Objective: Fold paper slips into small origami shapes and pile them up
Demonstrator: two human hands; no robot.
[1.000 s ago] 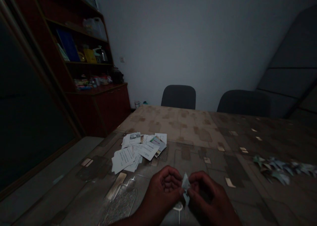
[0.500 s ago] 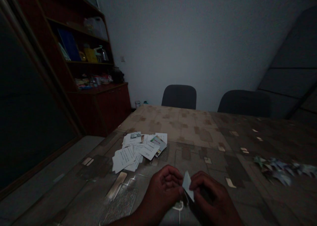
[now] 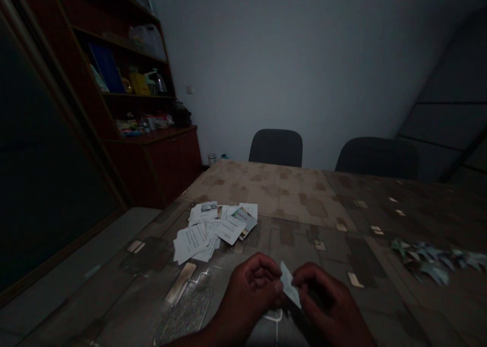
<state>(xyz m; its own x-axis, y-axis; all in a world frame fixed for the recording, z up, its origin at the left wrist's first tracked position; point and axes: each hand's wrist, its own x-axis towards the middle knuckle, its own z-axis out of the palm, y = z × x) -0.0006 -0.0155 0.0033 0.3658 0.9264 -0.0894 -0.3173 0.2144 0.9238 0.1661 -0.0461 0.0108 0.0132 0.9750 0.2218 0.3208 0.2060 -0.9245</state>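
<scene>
Between my two hands, just above the near part of the table, is a small folded piece of white paper [image 3: 289, 286] with a pointed top. My left hand [image 3: 255, 288] pinches its left edge between thumb and curled fingers. On the other side, my right hand [image 3: 322, 295] grips the right edge with thumb and fingertips. Beyond my left hand lies a loose pile of white printed paper cards [image 3: 213, 230], one with a coloured picture. Far to the right sits a cluster of folded paper pieces [image 3: 433, 263].
A patterned cloth covers the long table [image 3: 274, 184]. Two dark chairs [image 3: 276, 146] stand at its far side, before a pale wall. To the left is a reddish-brown cabinet [image 3: 175, 159] whose shelves hold containers, a kettle and other items.
The folded paper has turned and tilted between my fingers, showing a broader face. Both hands stay in nearly the same place, and the cards lie as before.
</scene>
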